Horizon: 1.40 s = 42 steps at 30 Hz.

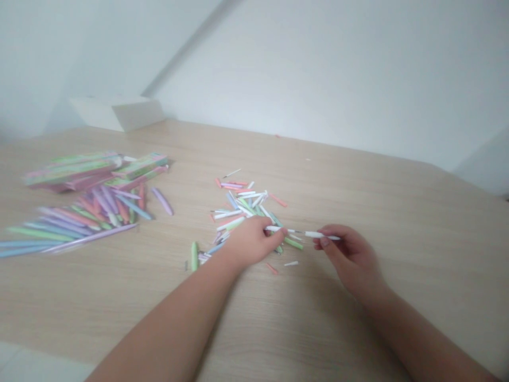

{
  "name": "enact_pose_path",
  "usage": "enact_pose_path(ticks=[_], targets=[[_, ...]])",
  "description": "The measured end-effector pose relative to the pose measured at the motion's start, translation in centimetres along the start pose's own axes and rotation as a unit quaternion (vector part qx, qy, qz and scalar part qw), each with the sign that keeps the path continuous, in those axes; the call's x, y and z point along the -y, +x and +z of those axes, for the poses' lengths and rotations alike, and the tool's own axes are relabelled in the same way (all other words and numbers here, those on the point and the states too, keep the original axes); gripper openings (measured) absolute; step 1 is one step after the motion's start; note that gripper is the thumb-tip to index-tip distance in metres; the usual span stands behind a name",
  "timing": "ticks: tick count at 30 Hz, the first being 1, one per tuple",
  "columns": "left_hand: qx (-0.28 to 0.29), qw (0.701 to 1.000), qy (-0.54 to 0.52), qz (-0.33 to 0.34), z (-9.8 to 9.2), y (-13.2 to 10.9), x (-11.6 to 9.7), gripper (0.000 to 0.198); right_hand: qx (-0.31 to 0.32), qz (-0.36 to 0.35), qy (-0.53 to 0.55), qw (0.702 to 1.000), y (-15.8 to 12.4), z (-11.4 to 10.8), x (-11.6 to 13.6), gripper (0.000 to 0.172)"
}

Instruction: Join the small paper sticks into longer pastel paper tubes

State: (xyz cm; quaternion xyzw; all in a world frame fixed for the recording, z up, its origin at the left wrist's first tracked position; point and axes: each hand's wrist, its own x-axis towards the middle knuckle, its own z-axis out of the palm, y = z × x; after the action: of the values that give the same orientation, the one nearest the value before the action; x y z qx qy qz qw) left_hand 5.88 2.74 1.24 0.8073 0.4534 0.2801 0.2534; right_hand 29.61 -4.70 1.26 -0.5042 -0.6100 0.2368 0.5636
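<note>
Both our hands pinch a white tube by its ends, left hand and right hand closed; short pieces lie just ahead, longer pastel tubes well left.

- light wood-grain counter
- heap of short pastel tube pieces just beyond the left grip
- long pastel tubes well left of it
- flat green-and-pink cardboard boxes beyond those

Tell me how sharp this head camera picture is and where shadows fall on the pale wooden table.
Head view: the pastel tubes at left look smeared; light is flat, with a faint shadow beside the left forearm on the wooden table.
</note>
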Motion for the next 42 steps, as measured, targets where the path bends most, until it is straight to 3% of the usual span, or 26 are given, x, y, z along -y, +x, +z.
enact_pose_path(ticks=[8, 14, 19, 30, 42], targets=[[0.002, 1.0, 0.03, 0.008, 0.2, -0.1, 0.1, 0.053, 0.025, -0.05, -0.023, 0.998, 0.0, 0.1, 0.1, 0.01], [0.027, 0.998, 0.052, 0.012, 0.3, -0.3, -0.2, 0.055, 0.047, -0.029, -0.103, 0.993, -0.1, 0.2, -0.5, 0.01], [0.046, 0.998, 0.039, 0.001, 0.1, -0.3, -0.3, 0.056, 0.024, 0.007, -0.147, 0.989, -0.1, -0.4, -0.7, 0.015], [0.036, 0.999, 0.012, -0.031, 0.1, -0.2, -0.3, 0.061, 0.013, -0.01, -0.085, 0.996, 0.3, -1.2, -0.6, 0.016], [0.04, 0.998, -0.007, -0.041, 0.1, -0.2, -0.3, 0.062, 0.031, -0.016, -0.107, 0.994, 0.2, -1.3, -0.7, 0.014]])
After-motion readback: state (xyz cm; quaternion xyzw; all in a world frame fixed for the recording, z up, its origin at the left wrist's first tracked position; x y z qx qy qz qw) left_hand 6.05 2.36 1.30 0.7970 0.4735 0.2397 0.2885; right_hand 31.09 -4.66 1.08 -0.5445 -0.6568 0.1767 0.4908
